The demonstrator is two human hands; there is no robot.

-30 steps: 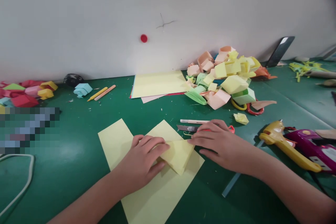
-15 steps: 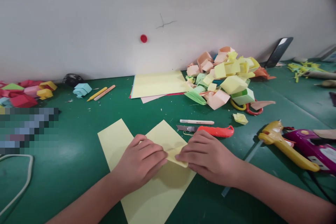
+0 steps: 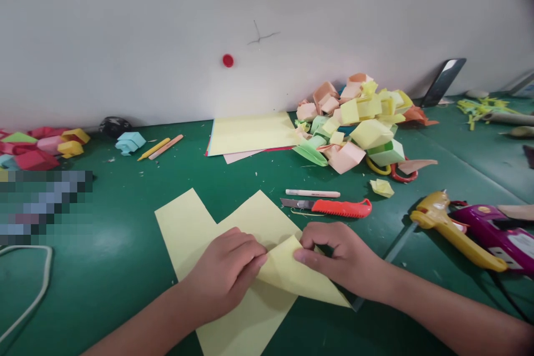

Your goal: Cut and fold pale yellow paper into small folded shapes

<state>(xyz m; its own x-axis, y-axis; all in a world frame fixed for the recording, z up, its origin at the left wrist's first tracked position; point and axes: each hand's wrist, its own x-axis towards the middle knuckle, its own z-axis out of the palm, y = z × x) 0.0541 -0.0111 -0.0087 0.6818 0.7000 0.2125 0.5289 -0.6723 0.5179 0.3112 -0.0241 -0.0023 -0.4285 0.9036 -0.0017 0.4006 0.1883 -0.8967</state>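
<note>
Between my hands is a pale yellow sheet of paper (image 3: 304,275), partly folded, with a loose pointed flap reaching to the lower right. My left hand (image 3: 231,272) pinches its left side, fingers curled together. Thumb and fingers of my right hand (image 3: 334,258) grip its upper right edge. Beneath lie more flat pale yellow sheets (image 3: 186,228), overlapping on the green table. Just beyond my right hand rest a red-handled utility knife (image 3: 342,208) with its blade out and a pale capped pen (image 3: 312,193).
A heap of folded paper pieces (image 3: 354,122) and a paper stack (image 3: 252,133) stand by the wall. At right lie a yellow glue gun (image 3: 459,233) with a glue stick and a purple power strip (image 3: 496,233). Red paper pieces (image 3: 37,158) sit far left.
The paper between my hands has opened out into a wider flap pointing to the lower right. My right hand has shifted slightly right and down, changing its pinch.
</note>
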